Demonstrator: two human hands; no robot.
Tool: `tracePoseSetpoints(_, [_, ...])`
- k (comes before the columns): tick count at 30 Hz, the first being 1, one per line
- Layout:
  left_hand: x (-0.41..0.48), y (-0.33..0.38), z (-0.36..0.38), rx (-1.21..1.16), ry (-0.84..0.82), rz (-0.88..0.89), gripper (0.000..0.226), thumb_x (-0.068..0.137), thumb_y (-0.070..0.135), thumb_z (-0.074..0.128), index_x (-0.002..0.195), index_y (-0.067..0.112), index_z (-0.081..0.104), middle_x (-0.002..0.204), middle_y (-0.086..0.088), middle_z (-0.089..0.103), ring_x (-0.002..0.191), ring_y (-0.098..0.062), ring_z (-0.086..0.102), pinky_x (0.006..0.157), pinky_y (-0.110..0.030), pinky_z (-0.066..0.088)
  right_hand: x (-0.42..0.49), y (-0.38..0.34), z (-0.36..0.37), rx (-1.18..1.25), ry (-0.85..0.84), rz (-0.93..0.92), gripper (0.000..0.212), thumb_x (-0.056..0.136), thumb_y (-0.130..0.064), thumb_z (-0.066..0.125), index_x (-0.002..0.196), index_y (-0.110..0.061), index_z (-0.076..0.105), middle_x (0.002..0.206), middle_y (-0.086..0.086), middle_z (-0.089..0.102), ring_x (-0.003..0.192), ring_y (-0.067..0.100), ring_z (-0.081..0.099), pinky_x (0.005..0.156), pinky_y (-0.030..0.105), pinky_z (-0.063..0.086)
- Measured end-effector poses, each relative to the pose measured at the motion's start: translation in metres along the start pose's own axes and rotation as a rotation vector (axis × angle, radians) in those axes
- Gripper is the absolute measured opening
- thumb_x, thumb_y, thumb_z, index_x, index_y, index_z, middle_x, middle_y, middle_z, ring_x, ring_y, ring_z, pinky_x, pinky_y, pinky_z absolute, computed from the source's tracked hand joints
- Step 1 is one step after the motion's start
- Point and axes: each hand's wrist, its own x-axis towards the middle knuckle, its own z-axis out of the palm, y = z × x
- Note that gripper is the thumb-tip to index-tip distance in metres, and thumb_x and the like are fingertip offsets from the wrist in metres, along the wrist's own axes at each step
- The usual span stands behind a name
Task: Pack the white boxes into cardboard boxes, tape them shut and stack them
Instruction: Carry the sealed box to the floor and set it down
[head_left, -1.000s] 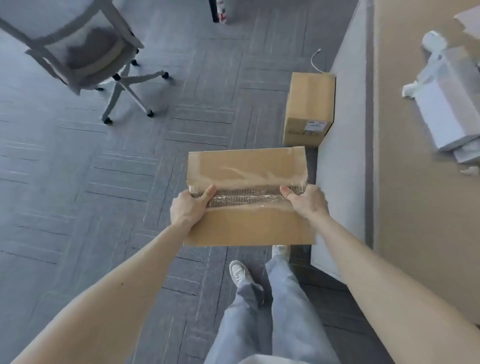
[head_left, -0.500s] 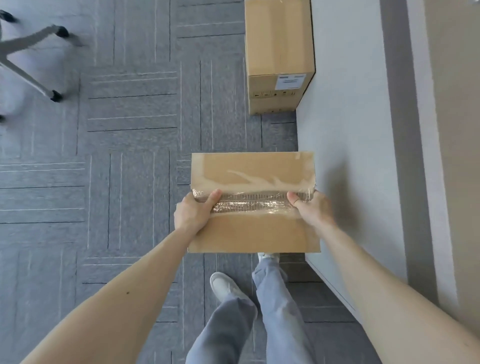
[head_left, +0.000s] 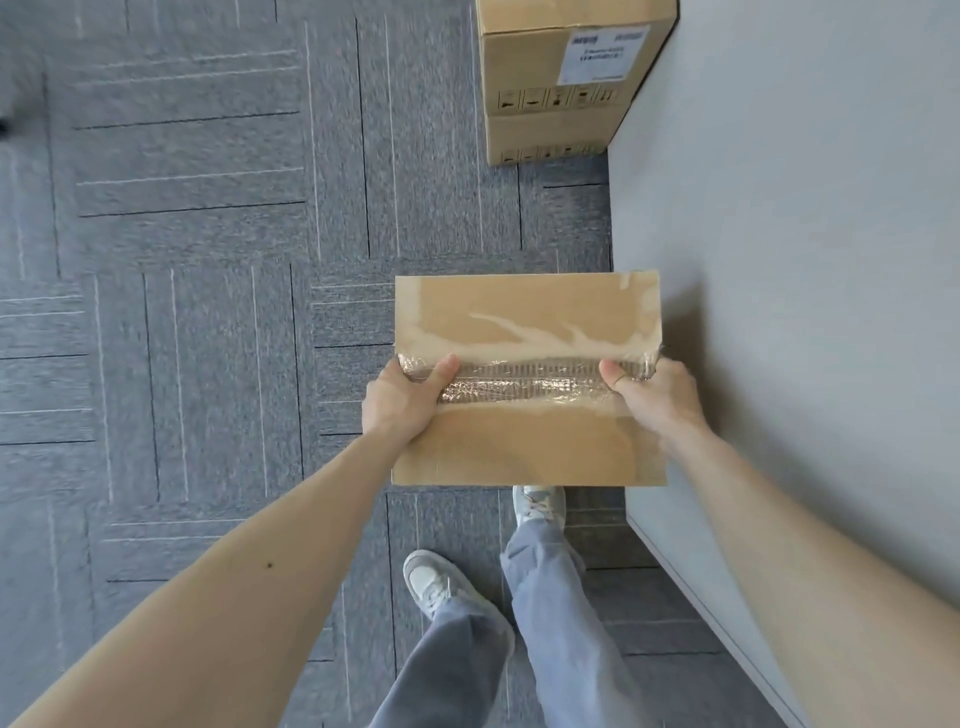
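A person's left hand (head_left: 402, 397) and right hand (head_left: 652, 397) grasp a taped cardboard box (head_left: 527, 441) by its sides at frame centre, thumbs on the clear tape (head_left: 524, 382), above grey carpet (head_left: 208, 312); stacked boxes (head_left: 561, 78) sit upper right.

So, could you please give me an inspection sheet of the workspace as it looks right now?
Surface: grey carpet-tile floor.
Job's things: taped cardboard box held above the floor, clear tape along its centre seam; two stacked cardboard boxes on the floor against the panel, the upper one with a white label.
Clutter: nothing seen.
Hands: left hand and right hand each grip one end of the taped box, thumbs on the seam.
Cables: nothing seen.
Surroundings: pale grey panel on the right; grey trousers and white shoes below.
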Motion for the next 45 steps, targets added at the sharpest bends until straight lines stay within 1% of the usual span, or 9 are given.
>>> tracePoseSetpoints(3, [0.010, -0.003, 0.011, -0.001, -0.007, -0.015, 0.078, 0.081, 0.077, 0.056, 0.121, 0.010, 0.054, 0.121, -0.015, 0.062, 0.113, -0.035, 0.059, 0.082, -0.037, 0.043, 0.012, 0.008, 0.005, -0.013, -0.002, 0.012, 0.059, 0.077, -0.062, 0.070, 0.108, -0.012, 0.069, 0.109, 0.007, 0.070, 0.105, 0.028, 0.064, 0.089, 0.038, 0.053])
tracePoseSetpoints(7, [0.019, -0.007, 0.021, -0.017, -0.021, -0.010, 0.084, 0.077, 0.082, 0.054, 0.124, 0.012, 0.053, 0.123, -0.014, 0.063, 0.113, -0.035, 0.059, 0.088, -0.041, 0.049, 0.021, 0.012, 0.008, -0.001, 0.009, -0.006, 0.054, 0.078, -0.058, 0.072, 0.110, -0.014, 0.069, 0.109, 0.005, 0.071, 0.105, 0.026, 0.064, 0.089, 0.037, 0.053])
tracePoseSetpoints(17, [0.032, -0.012, 0.034, -0.029, -0.019, -0.004, 0.085, 0.081, 0.079, 0.054, 0.129, 0.009, 0.049, 0.123, -0.015, 0.061, 0.112, -0.034, 0.060, 0.081, -0.036, 0.045, 0.037, 0.017, 0.018, 0.001, 0.008, -0.029, 0.055, 0.079, -0.058, 0.071, 0.113, -0.015, 0.067, 0.112, 0.005, 0.071, 0.108, 0.026, 0.063, 0.092, 0.039, 0.052])
tracePoseSetpoints(25, [0.040, -0.021, 0.047, -0.023, 0.001, 0.017, 0.088, 0.077, 0.082, 0.055, 0.131, 0.013, 0.051, 0.125, -0.014, 0.062, 0.115, -0.034, 0.060, 0.089, -0.039, 0.048, 0.043, 0.032, 0.028, -0.020, 0.014, -0.033, 0.057, 0.080, -0.059, 0.069, 0.114, -0.014, 0.066, 0.115, 0.004, 0.069, 0.111, 0.026, 0.062, 0.091, 0.034, 0.050])
tracePoseSetpoints(32, [-0.006, -0.001, -0.002, 0.071, -0.053, 0.035, 0.104, 0.075, 0.079, 0.062, 0.144, 0.008, 0.028, 0.139, -0.019, 0.049, 0.126, -0.038, 0.052, 0.100, -0.050, 0.048, -0.002, -0.003, 0.009, -0.211, 0.094, -0.110, 0.063, 0.084, -0.050, 0.069, 0.120, -0.003, 0.050, 0.124, 0.015, 0.062, 0.116, 0.035, 0.058, 0.087, 0.037, 0.046])
tracePoseSetpoints(37, [-0.092, 0.019, -0.095, 0.084, 0.111, 0.228, 0.068, 0.082, 0.070, 0.063, 0.116, 0.014, 0.043, 0.114, -0.004, 0.053, 0.099, -0.025, 0.055, 0.077, -0.040, 0.049, -0.092, -0.071, -0.035, -0.215, 0.137, -0.286, 0.041, 0.097, -0.034, 0.053, 0.127, -0.006, 0.052, 0.122, 0.017, 0.062, 0.112, 0.038, 0.059, 0.090, 0.041, 0.049])
tracePoseSetpoints(40, [-0.156, 0.040, -0.159, 0.059, 0.208, 0.360, 0.052, 0.086, 0.062, 0.064, 0.100, 0.015, 0.047, 0.096, 0.002, 0.054, 0.089, -0.021, 0.054, 0.067, -0.034, 0.041, -0.164, -0.118, -0.066, -0.095, 0.133, -0.409, 0.022, 0.100, -0.028, 0.042, 0.106, -0.012, 0.057, 0.103, 0.012, 0.066, 0.092, 0.037, 0.065, 0.082, 0.048, 0.052])
tracePoseSetpoints(43, [-0.226, 0.059, -0.212, 0.082, 0.284, 0.479, 0.046, 0.088, 0.060, 0.063, 0.082, 0.016, 0.047, 0.078, 0.001, 0.056, 0.079, -0.022, 0.056, 0.063, -0.036, 0.042, -0.248, -0.155, -0.103, -0.119, 0.144, -0.518, 0.029, 0.102, -0.032, 0.041, 0.102, -0.008, 0.058, 0.097, 0.012, 0.067, 0.093, 0.033, 0.060, 0.084, 0.045, 0.049])
tracePoseSetpoints(45, [-0.276, 0.073, -0.240, 0.093, 0.326, 0.545, 0.047, 0.089, 0.059, 0.062, 0.073, 0.018, 0.047, 0.070, 0.002, 0.058, 0.068, -0.020, 0.056, 0.058, -0.033, 0.042, -0.302, -0.167, -0.133, -0.108, 0.165, -0.549, 0.036, 0.103, -0.038, 0.039, 0.091, -0.008, 0.056, 0.084, 0.009, 0.064, 0.084, 0.032, 0.060, 0.077, 0.044, 0.050])
